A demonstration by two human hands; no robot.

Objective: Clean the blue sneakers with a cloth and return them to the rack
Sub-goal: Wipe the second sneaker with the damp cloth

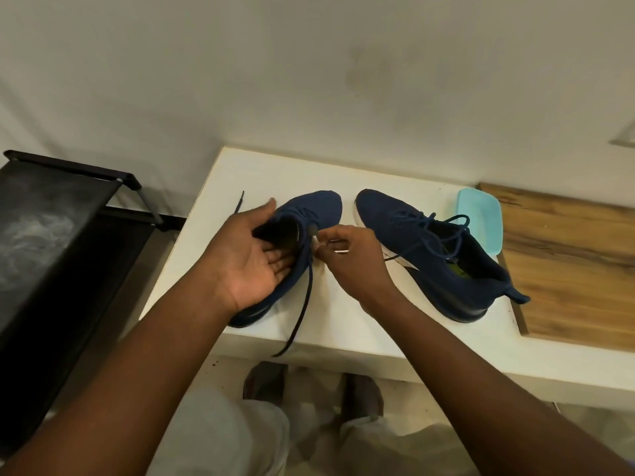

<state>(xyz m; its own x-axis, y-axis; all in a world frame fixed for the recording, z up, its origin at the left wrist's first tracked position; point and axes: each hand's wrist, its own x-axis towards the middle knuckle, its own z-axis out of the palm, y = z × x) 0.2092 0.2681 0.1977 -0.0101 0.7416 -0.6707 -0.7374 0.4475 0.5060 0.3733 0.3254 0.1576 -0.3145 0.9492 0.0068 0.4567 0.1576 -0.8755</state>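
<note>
Left hand (254,255) spread, straight fingers inside sneaker (309,207) opening; right hand (354,259) pinches white cloth (318,243) beside it.

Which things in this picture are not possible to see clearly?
Head view:
1. The small white thing the right hand pinches: hidden by its fingers, blurred.
2. Inside of the left sneaker: covered by the left hand.
3. The black rack: cut by the left edge.
4. The light-blue container: partly behind the right sneaker.
</note>
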